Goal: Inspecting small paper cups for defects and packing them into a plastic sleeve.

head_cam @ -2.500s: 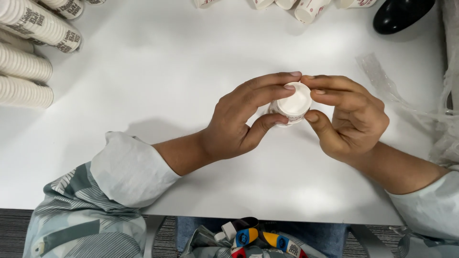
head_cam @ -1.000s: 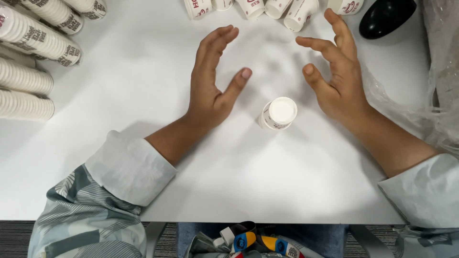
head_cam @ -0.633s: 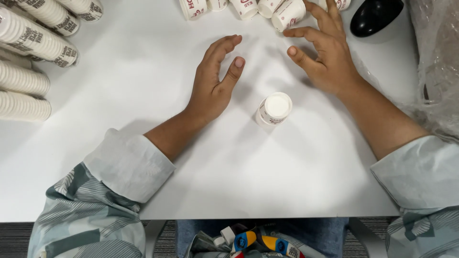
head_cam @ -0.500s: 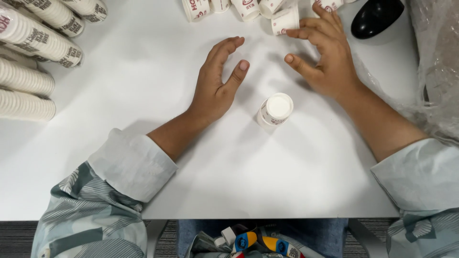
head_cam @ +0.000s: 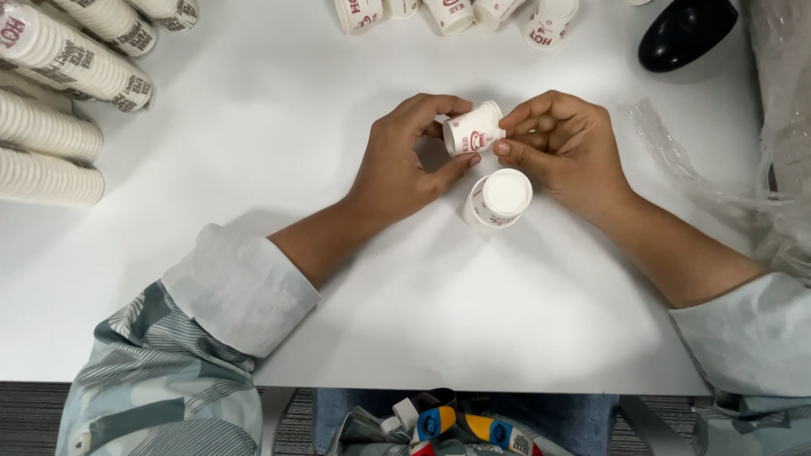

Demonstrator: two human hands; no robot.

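Long stacks of nested white paper cups are laid on their sides at the far left of the white table, well apart from the hands; the left hand is seen near the table's middle, its fingers curled over the top and its thumb pressed beneath a small white paper cup with red print, which is held on its side just above the table; the same cup is pinched at its other end by the fingertips of the right hand, so that it is gripped between both hands; a second small paper cup is stood upside down on the table just below the held one and between the two wrists, touched by neither hand as far as can be told; a row of loose small cups is lined along the far edge; a glossy black rounded object is placed at the upper right; crumpled clear plastic wrap is spread along the right edge.
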